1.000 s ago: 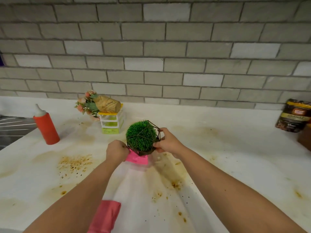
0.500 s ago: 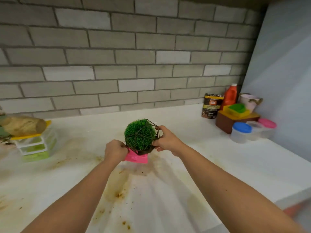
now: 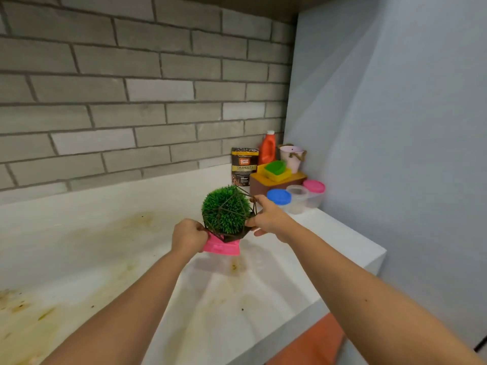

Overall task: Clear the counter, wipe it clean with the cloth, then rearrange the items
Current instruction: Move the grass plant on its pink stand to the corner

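You have the plant (image 3: 226, 209), a green ball inside a dark wire frame, held between both hands over the right half of the counter (image 3: 79, 233), nearer the back edge than the front. Your left hand (image 3: 188, 237) is curled tight at the frame's lower left, where it meets the pink base (image 3: 222, 247). I cannot tell whether those fingers also hold the base. Your right hand (image 3: 268, 218) pinches the wire on the frame's right side with thumb and fingers, and one finger sticks out below. The base seems to be lifted just off the surface, with a faint shadow under it.

The counter is streaked with yellow-brown stains (image 3: 137, 219) from under the plant out to the left edge, and there are dark specks near the front.

In the back right corner, against the brick wall (image 3: 131, 88) and the grey side wall (image 3: 395, 127), stand these things:
- A bag (image 3: 243, 165) marked GRANULES
- An orange bottle (image 3: 266, 148) just beside the bag
- A pale pink pot (image 3: 291, 156)
- A brown box (image 3: 276, 181) carrying a yellow tray (image 3: 279, 173), which has something green in it

In front of the box sit three clear tubs: one with a blue lid (image 3: 278, 197), close behind your right hand, an open one (image 3: 297, 198), and one with a pink lid (image 3: 313, 187).

Below the counter's front right corner, something orange (image 3: 311, 343) shows, too blurred to name.
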Demonstrator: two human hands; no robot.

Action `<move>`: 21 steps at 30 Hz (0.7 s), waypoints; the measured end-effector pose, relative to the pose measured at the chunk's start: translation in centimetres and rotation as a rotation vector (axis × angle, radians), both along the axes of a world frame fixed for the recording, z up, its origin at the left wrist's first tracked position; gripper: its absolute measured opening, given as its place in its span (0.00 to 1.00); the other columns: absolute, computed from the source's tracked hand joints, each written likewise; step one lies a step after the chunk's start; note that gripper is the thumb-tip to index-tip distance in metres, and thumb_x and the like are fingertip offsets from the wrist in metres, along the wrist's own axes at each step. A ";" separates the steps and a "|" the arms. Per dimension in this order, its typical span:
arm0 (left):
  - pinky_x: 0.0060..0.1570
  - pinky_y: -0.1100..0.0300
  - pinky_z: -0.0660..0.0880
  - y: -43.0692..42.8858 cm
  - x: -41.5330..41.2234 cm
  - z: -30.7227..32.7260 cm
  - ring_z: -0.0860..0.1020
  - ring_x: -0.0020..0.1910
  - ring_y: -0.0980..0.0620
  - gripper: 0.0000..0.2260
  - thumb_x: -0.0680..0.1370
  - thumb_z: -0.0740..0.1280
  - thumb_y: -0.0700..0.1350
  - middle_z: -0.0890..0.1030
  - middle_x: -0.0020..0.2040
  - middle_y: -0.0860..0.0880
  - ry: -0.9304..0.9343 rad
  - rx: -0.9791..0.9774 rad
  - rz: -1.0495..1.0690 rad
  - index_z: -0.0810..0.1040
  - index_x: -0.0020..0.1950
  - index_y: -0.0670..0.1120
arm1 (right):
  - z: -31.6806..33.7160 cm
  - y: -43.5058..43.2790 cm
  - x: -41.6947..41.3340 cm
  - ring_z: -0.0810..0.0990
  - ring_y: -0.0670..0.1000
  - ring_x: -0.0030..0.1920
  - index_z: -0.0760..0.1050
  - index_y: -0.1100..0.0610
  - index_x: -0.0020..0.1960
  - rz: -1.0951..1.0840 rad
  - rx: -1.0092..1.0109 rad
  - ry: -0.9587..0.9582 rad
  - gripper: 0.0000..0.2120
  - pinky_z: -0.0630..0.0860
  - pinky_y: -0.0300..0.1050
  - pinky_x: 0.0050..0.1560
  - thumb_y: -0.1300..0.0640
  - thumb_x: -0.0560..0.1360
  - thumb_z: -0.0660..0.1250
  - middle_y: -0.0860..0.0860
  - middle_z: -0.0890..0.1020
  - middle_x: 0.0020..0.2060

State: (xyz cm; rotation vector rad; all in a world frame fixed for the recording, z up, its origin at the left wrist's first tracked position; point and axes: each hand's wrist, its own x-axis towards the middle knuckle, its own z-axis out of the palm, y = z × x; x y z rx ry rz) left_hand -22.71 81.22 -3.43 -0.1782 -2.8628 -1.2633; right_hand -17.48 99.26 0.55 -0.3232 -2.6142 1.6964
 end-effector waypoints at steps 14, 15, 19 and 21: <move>0.35 0.55 0.75 15.5 -2.1 0.7 0.78 0.32 0.43 0.09 0.70 0.62 0.33 0.76 0.27 0.42 -0.016 0.001 -0.130 0.81 0.34 0.38 | 0.6 14.5 1.1 0.74 0.54 0.49 0.65 0.55 0.62 -0.140 -0.058 0.073 0.25 0.76 0.48 0.45 0.68 0.70 0.70 0.50 0.73 0.43; 0.35 0.55 0.75 16.5 -2.8 0.9 0.78 0.33 0.42 0.09 0.71 0.62 0.33 0.78 0.29 0.41 -0.015 0.010 -0.144 0.80 0.34 0.38 | 0.9 15.3 0.6 0.74 0.53 0.48 0.65 0.55 0.59 -0.154 -0.064 0.091 0.24 0.75 0.46 0.43 0.69 0.70 0.70 0.49 0.73 0.42; 0.41 0.50 0.78 19.8 -6.2 1.8 0.80 0.42 0.38 0.09 0.71 0.61 0.34 0.81 0.42 0.36 0.026 0.042 -0.184 0.81 0.43 0.36 | 1.3 18.1 -1.8 0.76 0.53 0.42 0.67 0.56 0.51 -0.238 -0.098 0.153 0.20 0.75 0.45 0.38 0.69 0.67 0.72 0.52 0.76 0.40; 0.43 0.50 0.77 21.5 -7.9 2.1 0.80 0.44 0.37 0.10 0.72 0.60 0.34 0.81 0.44 0.36 0.042 0.050 -0.209 0.81 0.44 0.36 | 1.5 19.3 -3.0 0.77 0.53 0.40 0.67 0.54 0.48 -0.282 -0.101 0.165 0.20 0.76 0.46 0.39 0.69 0.66 0.73 0.52 0.76 0.40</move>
